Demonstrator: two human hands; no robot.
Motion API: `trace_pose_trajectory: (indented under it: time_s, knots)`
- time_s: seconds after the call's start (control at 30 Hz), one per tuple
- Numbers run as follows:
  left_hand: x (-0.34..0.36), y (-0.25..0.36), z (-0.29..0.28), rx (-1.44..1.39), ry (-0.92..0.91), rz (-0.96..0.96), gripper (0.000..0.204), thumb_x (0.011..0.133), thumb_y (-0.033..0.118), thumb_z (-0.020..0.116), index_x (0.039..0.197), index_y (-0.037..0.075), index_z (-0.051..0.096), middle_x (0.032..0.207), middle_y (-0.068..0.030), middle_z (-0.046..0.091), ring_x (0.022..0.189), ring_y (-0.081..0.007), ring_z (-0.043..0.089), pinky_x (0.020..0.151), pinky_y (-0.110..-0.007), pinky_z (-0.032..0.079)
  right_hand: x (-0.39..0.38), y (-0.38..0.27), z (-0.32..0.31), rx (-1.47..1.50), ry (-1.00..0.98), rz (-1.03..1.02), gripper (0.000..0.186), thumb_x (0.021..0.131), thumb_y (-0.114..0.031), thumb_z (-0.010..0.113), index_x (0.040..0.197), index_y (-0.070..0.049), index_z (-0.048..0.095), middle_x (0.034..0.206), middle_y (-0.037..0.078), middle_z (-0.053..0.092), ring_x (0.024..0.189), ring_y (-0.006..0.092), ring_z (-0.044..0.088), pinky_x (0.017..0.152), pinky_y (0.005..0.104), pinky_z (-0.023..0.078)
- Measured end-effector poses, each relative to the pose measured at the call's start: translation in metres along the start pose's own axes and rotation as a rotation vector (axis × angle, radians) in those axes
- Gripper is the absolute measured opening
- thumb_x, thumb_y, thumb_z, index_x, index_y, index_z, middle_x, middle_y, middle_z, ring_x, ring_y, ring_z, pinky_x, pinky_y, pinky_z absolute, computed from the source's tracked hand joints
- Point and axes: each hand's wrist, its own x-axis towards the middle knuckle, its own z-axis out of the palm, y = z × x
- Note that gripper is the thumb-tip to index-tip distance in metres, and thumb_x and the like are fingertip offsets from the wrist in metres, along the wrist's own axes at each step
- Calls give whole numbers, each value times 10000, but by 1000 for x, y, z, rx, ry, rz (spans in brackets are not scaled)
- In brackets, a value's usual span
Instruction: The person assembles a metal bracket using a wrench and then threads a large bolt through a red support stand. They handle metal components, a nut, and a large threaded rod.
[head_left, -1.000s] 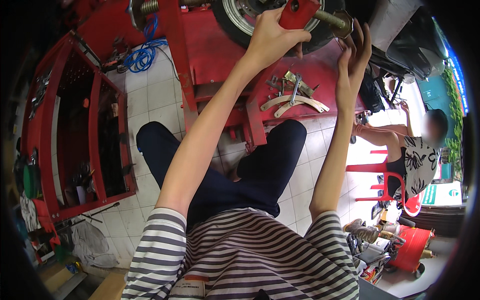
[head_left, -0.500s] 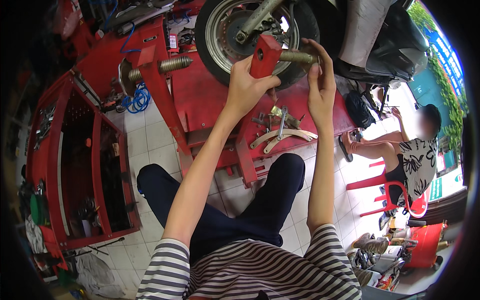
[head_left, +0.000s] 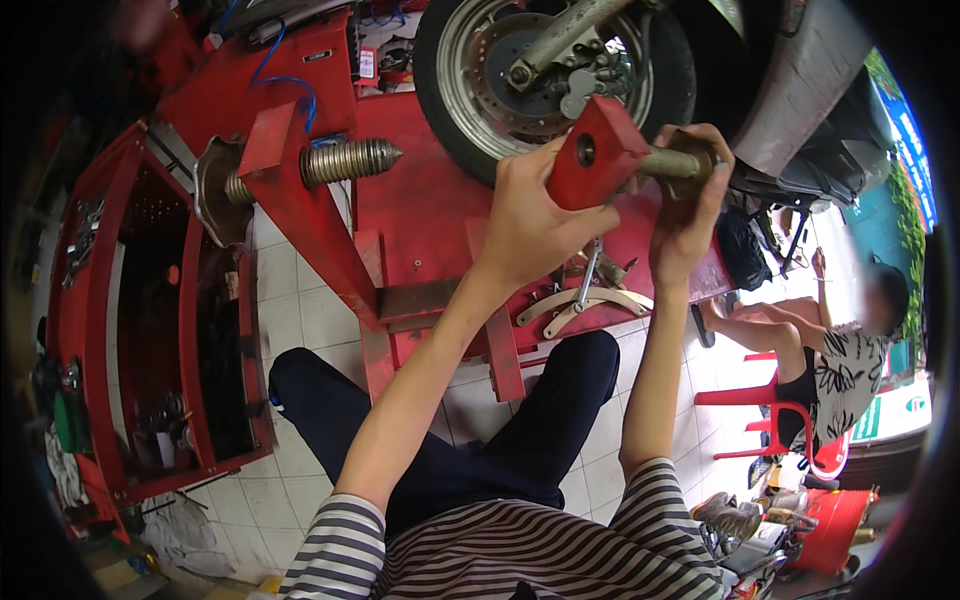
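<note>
My left hand [head_left: 530, 225] is wrapped around the upper part of a red metal post [head_left: 600, 150] that has a round hole in its face. From the post's right side sticks a greenish metal rod [head_left: 655, 162] with a round metal disc [head_left: 692, 168] on its outer end. Fingers of my right hand [head_left: 685, 240] curl around that disc, gripping its rim. Further left stands a second red post [head_left: 300, 200], joined low down to the same frame. Through its top runs a thick threaded screw [head_left: 350, 163] with a pointed tip, and a worn metal disc [head_left: 217, 195] on the left end.
Behind is a motorcycle wheel [head_left: 470, 120] on a red platform [head_left: 410, 215]. Curved brake shoes [head_left: 595, 298] and a wrench [head_left: 588, 272] lie on it. A red cabinet [head_left: 105, 330] stands left. At right a person [head_left: 840, 370] sits on a red chair [head_left: 735, 397].
Both posts sit further right and larger in view. My right hand has gone from straighter fingers beside the rod's end to curling around the disc, now plainly visible. My left hand keeps its hold.
</note>
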Motion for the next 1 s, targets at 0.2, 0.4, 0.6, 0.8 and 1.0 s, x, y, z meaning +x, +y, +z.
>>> trace_pose_trajectory:
  time_s: [0.2,0.4,0.6,0.8,1.0]
  knots:
    - [-2,1,1,-61,4,-20,339,640,84,709,950,-45,666,779,-89,715,682,-97,617,710,-276,512,-2,1,1,49,-8,26,533,1050,-521,299,1326,-80,411,1171,142,525,939,178,572,697,285,486]
    - [3,-1,5,-44,3,20,329,648,81,713,940,-56,648,764,-79,695,683,-88,593,697,-284,511,0,3,-3,87,21,30,518,1049,-511,323,1328,-85,419,1162,121,563,877,160,572,708,272,451]
    - [7,-2,-3,-15,6,-25,277,651,79,712,885,-35,615,688,-41,618,651,-73,521,641,-283,482,4,7,5,94,25,21,477,1050,-477,331,1296,-83,438,1111,112,575,814,152,563,687,264,440]
    - [-3,3,5,63,42,86,336,631,88,720,932,-25,624,675,-38,601,651,-75,510,630,-282,469,-5,5,6,105,119,-32,429,1052,-437,308,1251,-80,436,1028,147,545,817,151,579,616,229,434]
    - [-2,7,1,35,-20,-67,312,673,11,702,967,-46,618,678,-54,627,581,-85,580,563,-259,479,-1,3,9,69,153,-38,431,1047,-360,345,1242,-3,487,1047,118,569,742,122,534,632,245,441]
